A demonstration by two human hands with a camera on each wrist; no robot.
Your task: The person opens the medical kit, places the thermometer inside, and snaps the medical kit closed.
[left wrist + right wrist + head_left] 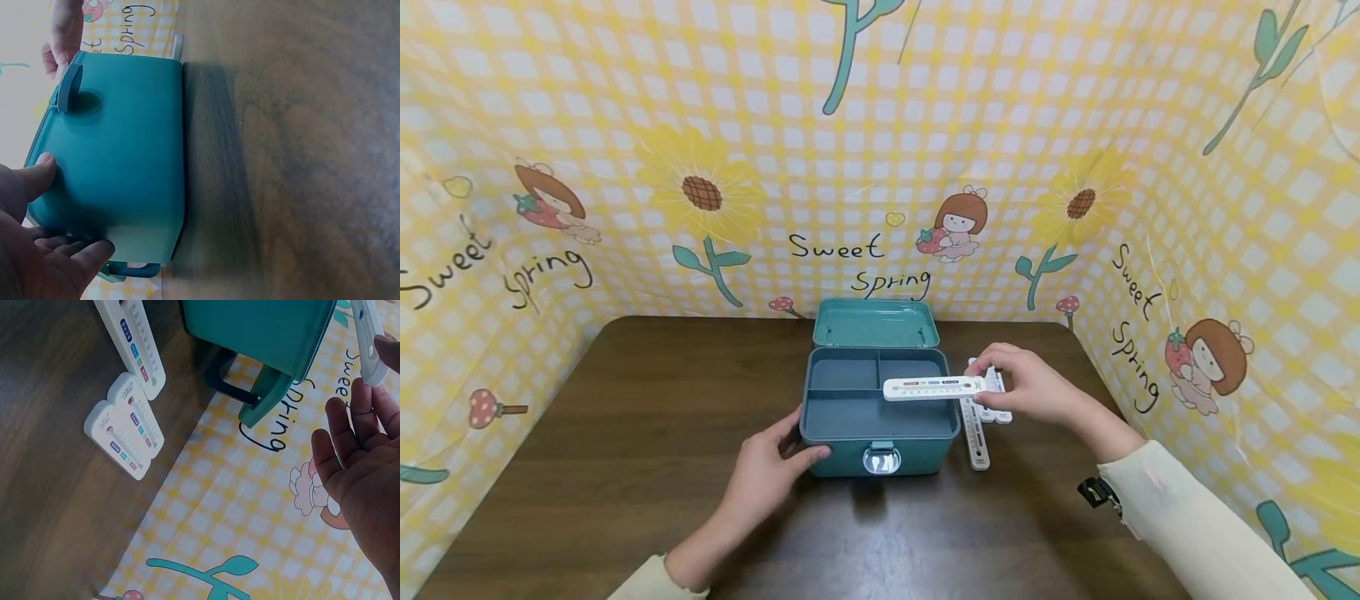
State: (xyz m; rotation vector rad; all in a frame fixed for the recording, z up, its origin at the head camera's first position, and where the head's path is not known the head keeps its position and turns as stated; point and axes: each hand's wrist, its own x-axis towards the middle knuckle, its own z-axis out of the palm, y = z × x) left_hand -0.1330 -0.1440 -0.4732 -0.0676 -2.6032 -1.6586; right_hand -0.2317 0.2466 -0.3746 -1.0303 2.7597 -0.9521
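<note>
My left hand (763, 467) holds the front left corner of a teal storage box (917, 460), thumb on the front and fingers along the side. The box's lid (877, 325) stands raised behind it. A grey divided inner tray (865, 415) shows inside. Over the tray's right part, my right hand (1033, 385) pinches one end of a long white thermometer (928, 387), which lies level in the air. Another long thermometer (975, 437) rests on the table right of the box. Two smaller white thermometers (128, 434) lie side by side below the right hand.
The brown wooden table (647, 433) carries the box near its back edge. A yellow checked cloth (820, 183) with flowers and lettering hangs behind and at both sides. A transparent latch (882, 461) juts from the box front, and a handle (231, 381) from its side.
</note>
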